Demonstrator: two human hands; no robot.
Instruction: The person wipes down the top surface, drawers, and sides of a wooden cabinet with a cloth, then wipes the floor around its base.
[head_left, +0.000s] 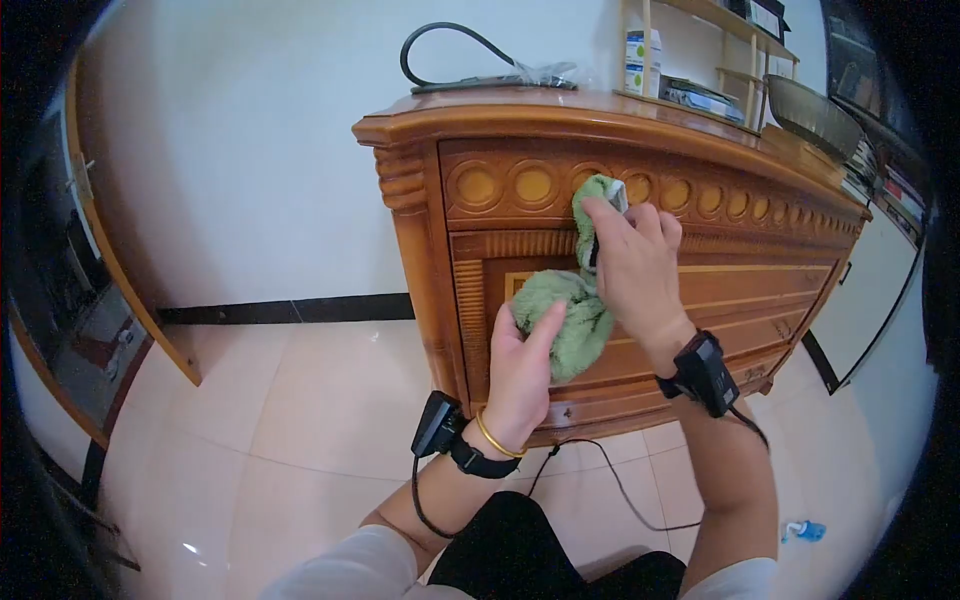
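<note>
A green cloth (565,325) is bunched up in front of a carved wooden chest of drawers (428,270). My left hand (521,380) grips the lower bundle, thumb lying across it. Higher up, my right hand (640,268) pinches a folded part of green cloth against the top drawer's front, over its row of round carvings. The two green parts meet between my hands and look like one cloth. Black devices with cables are strapped to both wrists, and a gold bangle (492,438) circles the left one.
On the chest top are a thick black cable (460,28), a shelf rack (647,60) with boxes, and a glass bowl (815,115). A thin cable (625,490) and a blue bottle (809,531) lie on the tiled floor. A door (130,270) stands open at left.
</note>
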